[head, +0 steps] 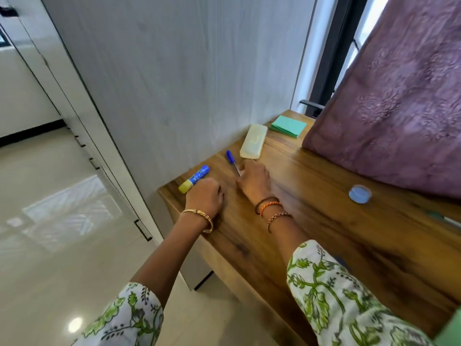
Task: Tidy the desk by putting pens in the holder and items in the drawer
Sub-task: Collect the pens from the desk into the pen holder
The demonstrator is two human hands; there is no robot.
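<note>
The tidying looks to be near its beginning. On the wooden desk [311,196] several things lie loose: a blue pen [232,159], a glue stick [194,179] with blue body and yellow cap, a pale cream case [253,141] against the wall, a stack of green paper [288,126] further back, and a small round blue lid or container [360,194] near the purple curtain [399,96]. No pen holder and no drawer can be seen from here, so nothing is shown as put away.

The right hand [254,182] lies over the lower end of the pen, fingers curled down on it; the grip seems to close on the pen, which still lies on the desk. The left hand [204,197] is beside the glue stick, touching its yellow end, fingers curled (whether they really hold it, I cannot tell).

So what is left, in my judgement, is almost everything: the pen to the holder, the other items to the drawer.

The glue stick carries a printed label, but the letters are too small and blurred to read. No other writing is visible.
</note>
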